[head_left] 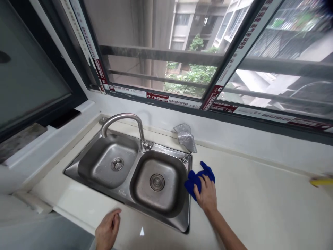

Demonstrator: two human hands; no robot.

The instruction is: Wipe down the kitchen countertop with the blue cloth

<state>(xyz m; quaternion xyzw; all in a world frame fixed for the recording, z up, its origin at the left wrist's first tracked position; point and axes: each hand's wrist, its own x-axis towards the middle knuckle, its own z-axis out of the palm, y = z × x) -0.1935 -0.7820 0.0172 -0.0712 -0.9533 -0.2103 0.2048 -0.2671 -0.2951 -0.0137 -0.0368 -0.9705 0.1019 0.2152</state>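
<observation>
My right hand point(207, 196) grips a bunched blue cloth point(194, 180) at the right edge of the steel double sink point(127, 194). Part of the cloth hangs over the sink's rim, and the rest lies on the pale countertop point(247, 198). Down at the front edge of the counter, left of the right-hand basin, is my left hand point(108, 229), its fingers curled in a loose fist with nothing visible in it. Between the two basins rises a curved steel faucet point(142, 130), bending over the left basin.
Behind the sink's right corner lies a crumpled silvery sheet point(185, 137), beside a small metal fitting point(185, 159). A yellow object point(321, 182) sits at the far right. The window frame point(161, 97) with printed tape runs along the back, above a white ledge point(161, 114).
</observation>
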